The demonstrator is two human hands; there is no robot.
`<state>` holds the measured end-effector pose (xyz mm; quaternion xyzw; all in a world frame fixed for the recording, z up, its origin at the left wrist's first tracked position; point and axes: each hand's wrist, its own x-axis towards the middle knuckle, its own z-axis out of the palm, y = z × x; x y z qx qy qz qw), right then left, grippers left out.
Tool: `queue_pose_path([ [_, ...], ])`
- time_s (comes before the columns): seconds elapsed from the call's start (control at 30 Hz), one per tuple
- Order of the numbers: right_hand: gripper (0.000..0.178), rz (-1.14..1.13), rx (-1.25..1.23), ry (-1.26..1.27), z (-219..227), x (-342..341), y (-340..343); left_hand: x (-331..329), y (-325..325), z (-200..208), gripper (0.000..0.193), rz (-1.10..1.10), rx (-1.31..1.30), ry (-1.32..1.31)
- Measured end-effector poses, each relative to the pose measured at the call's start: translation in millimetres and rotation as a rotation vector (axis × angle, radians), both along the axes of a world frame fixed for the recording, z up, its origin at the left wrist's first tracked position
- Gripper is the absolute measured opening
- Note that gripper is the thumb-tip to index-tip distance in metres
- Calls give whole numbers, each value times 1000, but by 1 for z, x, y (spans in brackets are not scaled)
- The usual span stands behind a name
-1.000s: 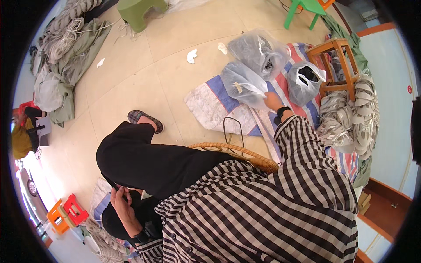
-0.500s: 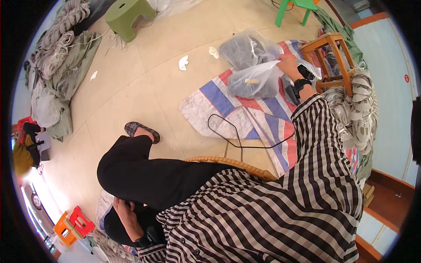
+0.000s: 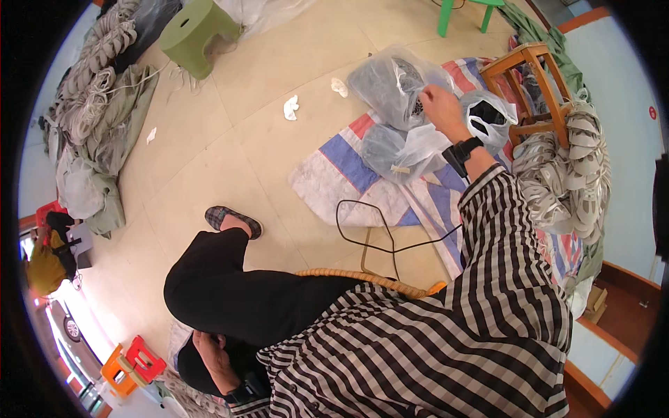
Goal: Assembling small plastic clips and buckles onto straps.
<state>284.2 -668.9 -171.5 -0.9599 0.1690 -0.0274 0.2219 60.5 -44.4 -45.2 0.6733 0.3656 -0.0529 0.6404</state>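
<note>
My right hand (image 3: 440, 111) reaches to a clear plastic bag (image 3: 380, 82) holding dark things. Its bent fingers are closed at the bag's edge. Just nearer lies a second clear bag (image 3: 385, 153) with dark contents and a small tan patch. To the right of my hand stands a white plastic bag (image 3: 498, 111), its mouth spread over black pieces. All three rest on a red, white and blue striped sheet (image 3: 345, 164). My left hand (image 3: 212, 355) lies loosely open between my black-trousered legs, nothing seen in it, its fingertips partly hidden.
A wooden stool (image 3: 533, 70) stands right of the bags, beside stacked grey-beige shoe-like pieces (image 3: 585, 153). A black cord (image 3: 362, 244) loops over the sheet's edge. Farther off are a green step stool (image 3: 198, 35), fabric heaps (image 3: 104, 160) and white scraps (image 3: 290, 108).
My right hand has let go of the nearer bag and moved away and left to the farther one. The nearer bag has sagged, and the white bag is uncovered. My left hand stays put.
</note>
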Motion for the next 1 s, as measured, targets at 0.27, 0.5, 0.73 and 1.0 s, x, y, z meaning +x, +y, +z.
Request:
queue_pose_path([
  [0.27, 24, -258, -18, 144, -152, 35, -47, 1, -8, 12, 10, -102, 257, 0],
  [0.5, 27, -580, 870, -32, -210, 56, -51, -14, -2, 17, 6, 76, 152, 187],
  [0.73, 25, -167, -375, 421, -242, 45, -86, 6, -24, 4, 4, 81, 173, 162],
  [1.0, 27, 169, -542, 578, -220, 37, -89, -14, -9, -8, 7, 158, 168, 234],
])
